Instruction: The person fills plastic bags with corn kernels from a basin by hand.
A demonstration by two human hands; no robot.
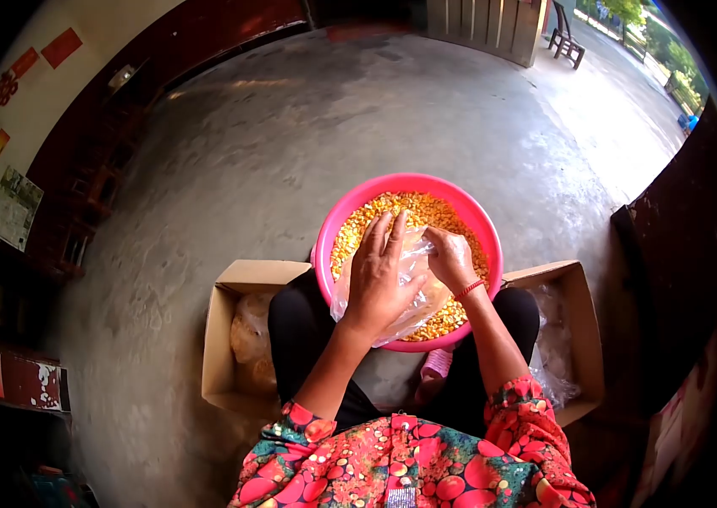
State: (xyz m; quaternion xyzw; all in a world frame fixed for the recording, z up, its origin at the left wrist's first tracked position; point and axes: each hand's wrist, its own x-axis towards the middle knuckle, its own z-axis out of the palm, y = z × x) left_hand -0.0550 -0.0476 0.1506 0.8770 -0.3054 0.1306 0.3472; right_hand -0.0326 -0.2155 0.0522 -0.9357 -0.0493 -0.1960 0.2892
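Note:
A pink basin [335, 212] full of yellow corn kernels [460, 227] is between my knees. Over the corn lies a clear plastic bag [416, 320], spread across the near half of the basin. My left hand [378, 278] rests against the bag's left side, fingers stretched out and slightly apart, thumb toward the middle. At the bag's upper right edge, the bent fingers of my right hand [451, 259] pinch the plastic. A red string bracelet circles the right wrist. Tan contents show through the film, partly hidden by my left hand.
Beside my left leg stands an open cardboard box [221, 339] with filled plastic bags [251, 328]. Another cardboard box [580, 339] by my right leg holds crumpled clear plastic [551, 339]. A wooden chair [566, 38] stands by the doorway at the far right.

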